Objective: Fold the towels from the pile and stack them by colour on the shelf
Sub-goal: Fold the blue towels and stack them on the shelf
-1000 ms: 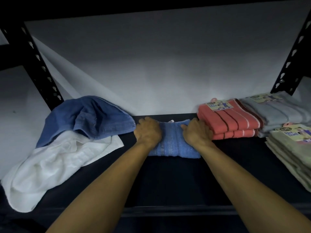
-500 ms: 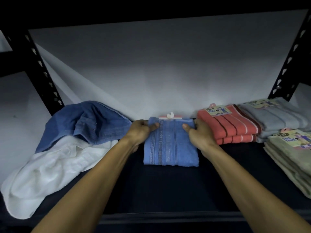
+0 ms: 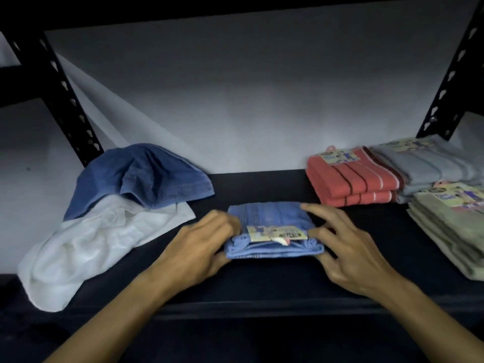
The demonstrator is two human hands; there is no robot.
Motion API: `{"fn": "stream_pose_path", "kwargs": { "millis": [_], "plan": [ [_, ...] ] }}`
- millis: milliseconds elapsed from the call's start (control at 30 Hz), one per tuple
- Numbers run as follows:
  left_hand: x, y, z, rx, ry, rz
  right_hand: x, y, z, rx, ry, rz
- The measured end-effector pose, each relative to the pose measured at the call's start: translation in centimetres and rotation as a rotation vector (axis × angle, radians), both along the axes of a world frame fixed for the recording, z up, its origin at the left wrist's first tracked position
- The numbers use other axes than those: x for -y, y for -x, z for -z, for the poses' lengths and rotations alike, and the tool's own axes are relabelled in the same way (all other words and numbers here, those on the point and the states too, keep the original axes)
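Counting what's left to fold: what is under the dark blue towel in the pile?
A crumpled white towel lies under the dark blue towel, spreading forward and left across the shelf. Whether anything else lies beneath the two is hidden.

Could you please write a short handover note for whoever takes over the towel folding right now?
Left hand grips the left edge of the folded light blue towel mid-shelf; right hand, fingers spread, touches its right edge.
Done: red towels, grey towels and beige towels stacked at right.
Left: start the blue stack with this towel, then fold the dark blue towel and white towel still heaped at left.
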State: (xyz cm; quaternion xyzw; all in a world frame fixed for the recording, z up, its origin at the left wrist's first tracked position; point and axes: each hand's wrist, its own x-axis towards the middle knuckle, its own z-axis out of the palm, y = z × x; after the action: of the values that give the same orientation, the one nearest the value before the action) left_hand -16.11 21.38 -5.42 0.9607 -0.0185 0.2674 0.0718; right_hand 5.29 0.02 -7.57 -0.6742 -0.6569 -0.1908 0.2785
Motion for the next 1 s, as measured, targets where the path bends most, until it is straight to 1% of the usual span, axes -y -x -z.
{"fn": "stream_pose_path", "kwargs": {
  "millis": [67, 133, 267, 300, 333, 400, 433, 500, 533, 567, 633, 733, 800, 900, 1000],
  "plan": [
    [0.8, 1.3, 1.2, -0.116, 0.037, -0.005, 1.3, 0.8, 0.9, -0.122, 0.114, -0.039],
    [1.2, 2.2, 1.7, -0.188, 0.073, -0.053, 1.9, 1.1, 0.8, -0.215, 0.188, -0.019],
    [1.4, 2.8, 0.6, -0.278, 0.046, -0.039, 2.2, 0.9, -0.5, -0.225, 0.328, 0.002],
    [1.3, 2.9, 0.4, -0.292, 0.073, -0.037, 2.3, 0.7, -0.8, -0.228, 0.352, -0.002],
    [1.3, 3.0, 0.2, -0.295, 0.144, -0.048, 2.3, 0.6, -1.0, -0.245, 0.365, -0.005],
    [1.1, 2.8, 0.2, -0.236, 0.315, -0.092, 2.2, 0.4, -1.1, -0.317, 0.322, -0.007],
    [1.0, 2.5, 0.1, -0.181, 0.354, -0.119, 2.0, 0.3, -1.1, -0.35, 0.267, -0.006],
    [1.1, 1.4, -0.3, -0.118, 0.346, -0.185, 1.1, 0.3, -1.3, -0.38, 0.163, 0.013],
    [1.4, 0.6, -0.7, -0.142, 0.33, -0.218, 0.4, 0.5, -1.5, -0.392, 0.156, 0.032],
    [1.6, -0.2, -1.1, -0.197, 0.311, -0.243, -0.4, 0.9, -1.9, -0.398, 0.194, 0.054],
    [2.0, -2.0, -1.5, -0.341, 0.259, -0.263, -2.3, 1.6, -2.4, -0.378, 0.367, 0.1],
    [1.7, -4.0, -0.8, -0.526, 0.166, -0.29, -4.9, 1.9, -2.0, -0.276, 0.637, 0.139],
    [0.8, -4.6, 0.0, -0.627, 0.153, -0.311, -5.7, 1.5, -1.6, -0.257, 0.747, 0.162],
    [-0.5, -4.9, 0.7, -0.665, 0.178, -0.318, -6.3, 0.9, -1.5, -0.283, 0.855, 0.183],
    [-1.0, -5.0, 1.2, -0.664, 0.207, -0.311, -6.7, 0.7, -1.5, -0.248, 0.915, 0.203]
  ]
}}
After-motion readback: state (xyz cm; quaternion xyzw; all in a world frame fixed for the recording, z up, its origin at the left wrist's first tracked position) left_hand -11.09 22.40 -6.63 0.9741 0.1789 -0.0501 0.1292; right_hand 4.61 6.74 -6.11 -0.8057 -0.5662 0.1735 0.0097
